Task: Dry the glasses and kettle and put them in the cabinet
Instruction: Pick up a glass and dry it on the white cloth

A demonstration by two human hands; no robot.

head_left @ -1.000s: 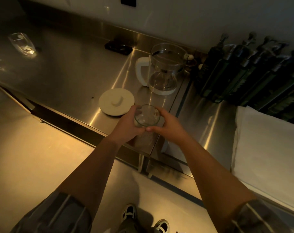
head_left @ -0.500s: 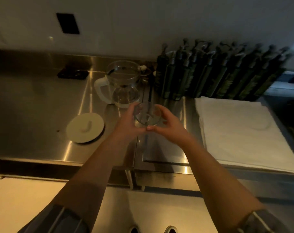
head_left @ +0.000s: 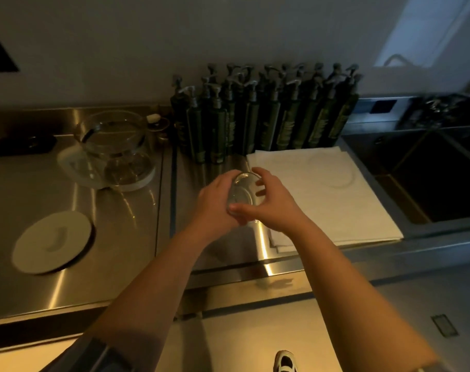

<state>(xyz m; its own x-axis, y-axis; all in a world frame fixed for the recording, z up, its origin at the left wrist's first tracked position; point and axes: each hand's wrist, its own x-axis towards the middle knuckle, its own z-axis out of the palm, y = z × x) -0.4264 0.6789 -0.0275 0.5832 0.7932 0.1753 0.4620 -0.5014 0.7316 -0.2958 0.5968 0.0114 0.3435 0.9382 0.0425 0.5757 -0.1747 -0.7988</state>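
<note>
Both hands hold one clear glass above the steel counter, just left of the folded white cloth. The left hand wraps its fingers round the glass wall from the left; the right hand grips it from the right, thumb across the near side and fingers curled over the rim. The glass is tilted, its mouth or base turned toward the camera; which of the two cannot be told. The glass kettle stands upright at the back of the counter, well apart from the hands, with its pale round lid lying separately nearer the front edge. Neither hand holds any cloth, so drying of this glass appears not yet begun. Risks noted: a wet, smooth glass held bare-handed over hard steel may slip if either grip loosens during a handover to reach for the cloth; a drop here would likely chip or break it. The row of dark pump bottles stands just behind the cloth and could be knocked over by a careless reach. The light is dim, which makes remaining moisture hard to judge.
</note>
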